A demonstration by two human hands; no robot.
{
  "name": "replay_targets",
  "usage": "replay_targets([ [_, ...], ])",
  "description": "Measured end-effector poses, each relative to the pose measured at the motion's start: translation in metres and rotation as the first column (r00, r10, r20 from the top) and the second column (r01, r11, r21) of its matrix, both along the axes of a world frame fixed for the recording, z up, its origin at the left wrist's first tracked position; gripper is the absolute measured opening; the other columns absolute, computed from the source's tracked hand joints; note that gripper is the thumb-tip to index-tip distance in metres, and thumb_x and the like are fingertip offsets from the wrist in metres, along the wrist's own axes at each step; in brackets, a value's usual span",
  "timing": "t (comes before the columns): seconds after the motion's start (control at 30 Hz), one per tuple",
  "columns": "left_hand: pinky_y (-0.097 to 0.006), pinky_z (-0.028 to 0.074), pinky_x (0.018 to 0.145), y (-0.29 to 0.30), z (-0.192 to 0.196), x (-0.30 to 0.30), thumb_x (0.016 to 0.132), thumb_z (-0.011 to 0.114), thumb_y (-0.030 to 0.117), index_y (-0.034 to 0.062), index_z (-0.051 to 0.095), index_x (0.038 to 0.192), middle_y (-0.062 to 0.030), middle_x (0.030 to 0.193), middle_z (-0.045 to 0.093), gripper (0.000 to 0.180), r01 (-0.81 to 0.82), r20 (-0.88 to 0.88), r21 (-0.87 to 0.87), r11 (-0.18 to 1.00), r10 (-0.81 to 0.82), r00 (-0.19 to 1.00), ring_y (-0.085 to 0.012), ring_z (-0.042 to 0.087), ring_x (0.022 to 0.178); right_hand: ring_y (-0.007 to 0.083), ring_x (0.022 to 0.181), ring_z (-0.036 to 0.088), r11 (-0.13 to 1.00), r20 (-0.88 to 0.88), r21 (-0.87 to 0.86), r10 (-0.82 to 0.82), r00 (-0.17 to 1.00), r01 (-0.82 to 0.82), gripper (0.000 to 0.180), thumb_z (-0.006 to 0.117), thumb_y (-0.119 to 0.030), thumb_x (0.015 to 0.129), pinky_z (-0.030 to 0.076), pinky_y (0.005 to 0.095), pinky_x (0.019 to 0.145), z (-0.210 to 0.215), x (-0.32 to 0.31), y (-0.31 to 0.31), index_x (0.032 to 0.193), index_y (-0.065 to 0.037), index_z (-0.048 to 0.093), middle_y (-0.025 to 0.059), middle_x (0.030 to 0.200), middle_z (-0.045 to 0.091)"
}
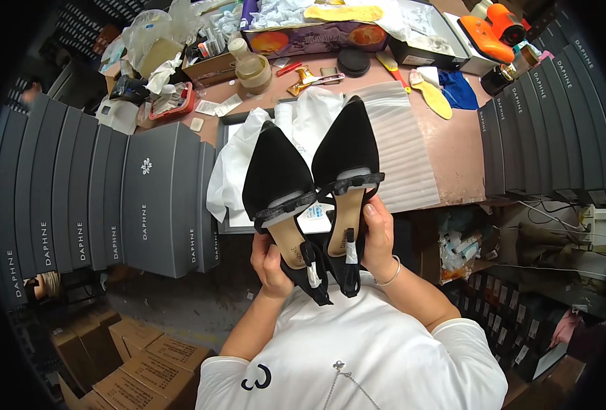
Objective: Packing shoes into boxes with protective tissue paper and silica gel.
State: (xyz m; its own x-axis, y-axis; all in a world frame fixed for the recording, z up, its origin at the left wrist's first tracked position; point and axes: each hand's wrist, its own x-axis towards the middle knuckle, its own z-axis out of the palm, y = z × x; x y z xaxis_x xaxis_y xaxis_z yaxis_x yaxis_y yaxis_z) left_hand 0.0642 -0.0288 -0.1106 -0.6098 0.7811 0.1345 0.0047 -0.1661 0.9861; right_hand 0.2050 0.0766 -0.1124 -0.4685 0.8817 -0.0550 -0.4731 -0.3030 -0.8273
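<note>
Above the near edge of the table (460, 181), a black pointed shoe (279, 167) and its mate (349, 140) were held side by side, toes turned away from the person. The first was grasped along its rear side by the left hand (269, 268), the second likewise by the right hand (378, 236); fingers were curled against both, though most fingertips were hidden underneath. White paper (238, 160) beyond was partly covered by the shoes. Pale lettering was borne by dark grey boxes (161, 198) on the left, the outermost swallowed by the dark rim; print on the insoles (286, 239) could not be made out.
</note>
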Motion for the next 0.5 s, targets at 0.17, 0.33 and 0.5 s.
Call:
replay_targets([
  [0.17, -0.028, 0.043, 0.085, 0.005, 0.0, 0.0, 0.099, 0.038, 0.022, -0.0021, 0.027, 0.143, -0.013, 0.109, 0.059, 0.051, -0.061, 0.033, 0.045, 0.997, 0.059, 0.998, -0.0147, 0.056, 0.094, 0.0053, 0.086, 0.054, 0.979, 0.218, 0.203, -0.017, 0.976, -0.029, 0.046, 0.042, -0.008, 0.099, 0.044, 0.019, 0.079, 0.006, 0.001, 0.012, 0.143, -0.003, 0.031, 0.0027, 0.093, 0.06],
  [0.33, -0.026, 0.047, 0.07, -0.007, 0.016, -0.037, 0.097, 0.044, 0.006, -0.002, 0.028, 0.144, -0.0095, 0.088, 0.063, 0.05, 0.069, -0.402, 0.112, 0.991, -0.018, 0.915, -0.0125, 0.058, 0.074, 0.0048, 0.064, 0.051, 0.927, 0.403, 0.323, 0.049, 0.914, -0.192, 0.058, 0.05, -0.005, 0.097, 0.046, 0.0207, 0.059, 0.048, 0.01, 0.034, 0.148, -0.012, 0.024, 0.0013, 0.075, 0.054],
  [0.5, -0.03, 0.048, 0.056, -0.006, 0.062, -0.058, 0.076, 0.065, -0.006, -0.0015, 0.055, 0.127, -0.0096, 0.072, 0.06, 0.051, 0.216, -0.789, 0.018, 0.976, -0.118, 0.602, -0.0197, 0.057, 0.058, 0.0058, 0.069, 0.053, 0.889, 0.402, 0.319, 0.187, 0.896, -0.329, 0.06, 0.052, -0.002, 0.094, 0.048, 0.0214, 0.063, 0.086, 0.017, 0.041, 0.148, -0.01, 0.028, 0.001, 0.079, 0.055],
])
